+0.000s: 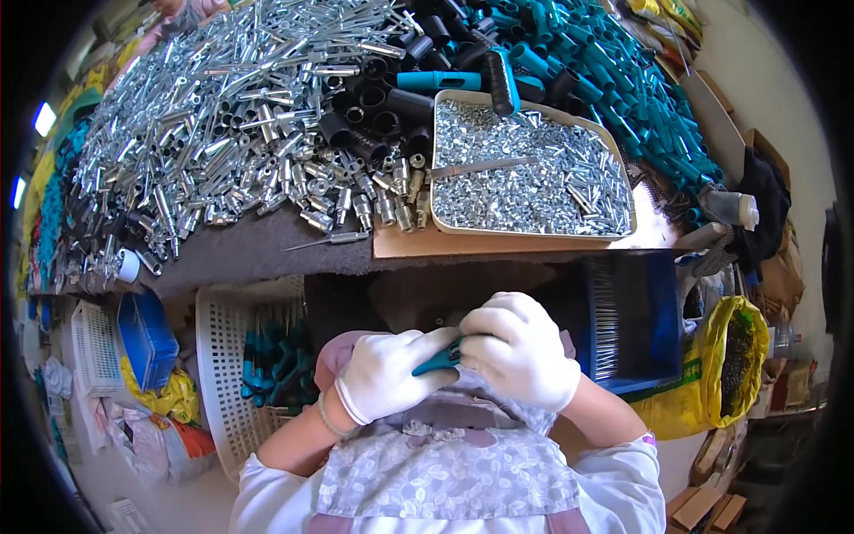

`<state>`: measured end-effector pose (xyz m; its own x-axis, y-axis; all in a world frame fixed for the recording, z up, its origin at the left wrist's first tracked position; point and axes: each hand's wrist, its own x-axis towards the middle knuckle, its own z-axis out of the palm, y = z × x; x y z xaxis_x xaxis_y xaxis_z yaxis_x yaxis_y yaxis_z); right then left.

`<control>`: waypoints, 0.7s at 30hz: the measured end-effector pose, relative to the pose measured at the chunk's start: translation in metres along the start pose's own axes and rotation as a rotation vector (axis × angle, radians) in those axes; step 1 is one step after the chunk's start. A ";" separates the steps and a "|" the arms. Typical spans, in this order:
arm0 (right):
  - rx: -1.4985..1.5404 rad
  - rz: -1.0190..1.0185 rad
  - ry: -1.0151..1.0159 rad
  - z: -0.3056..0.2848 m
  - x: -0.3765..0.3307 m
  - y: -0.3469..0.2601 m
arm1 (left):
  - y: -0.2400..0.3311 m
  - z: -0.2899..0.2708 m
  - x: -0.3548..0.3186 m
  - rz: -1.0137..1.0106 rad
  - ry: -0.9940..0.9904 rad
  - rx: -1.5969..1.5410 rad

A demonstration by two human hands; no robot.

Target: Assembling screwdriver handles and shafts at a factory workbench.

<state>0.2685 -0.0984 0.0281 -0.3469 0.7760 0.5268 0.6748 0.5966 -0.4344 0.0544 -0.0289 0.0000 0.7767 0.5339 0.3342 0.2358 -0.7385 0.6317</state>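
Observation:
Just below the table edge, in front of my body, a teal plastic handle (438, 358) shows between my two white-gloved hands. My left hand (387, 374) is closed around it, thumb below and fingers above. At its far right end my right hand (520, 347) is closed, with curled fingers touching a darker part of the handle. Whether a small part is also pinched there is hidden by the fingers. Beyond my hands, a shallow tray (534, 230) full of small silver metal pieces stands on the table. A teal and black handle (503, 84) rests across its back rim.
Silver metal tubes and rods (240, 107) heap on the left, black sleeves (382, 102) mid-table, teal handles (587, 67) back right. A thin pointed tool (342, 238) lies by the edge. Below are a white basket (221, 374), a blue bin (654, 311) holding rods and a yellow sack (752, 329).

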 end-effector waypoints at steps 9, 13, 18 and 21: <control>-0.005 0.371 -0.366 -0.010 0.013 -0.025 | 0.002 0.002 -0.007 0.072 -0.067 0.101; 0.451 0.757 -0.658 -0.022 0.022 0.002 | 0.008 -0.004 -0.008 0.083 -0.149 0.128; 0.557 0.758 -0.527 -0.006 0.006 0.003 | 0.008 -0.005 -0.010 0.102 -0.152 0.150; 0.470 0.766 -0.493 -0.005 0.007 -0.004 | 0.012 -0.011 -0.007 0.048 -0.210 0.181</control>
<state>0.2671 -0.0967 0.0369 -0.2307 0.9170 -0.3254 0.5407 -0.1572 -0.8264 0.0451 -0.0371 0.0122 0.8891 0.4135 0.1964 0.2819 -0.8326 0.4768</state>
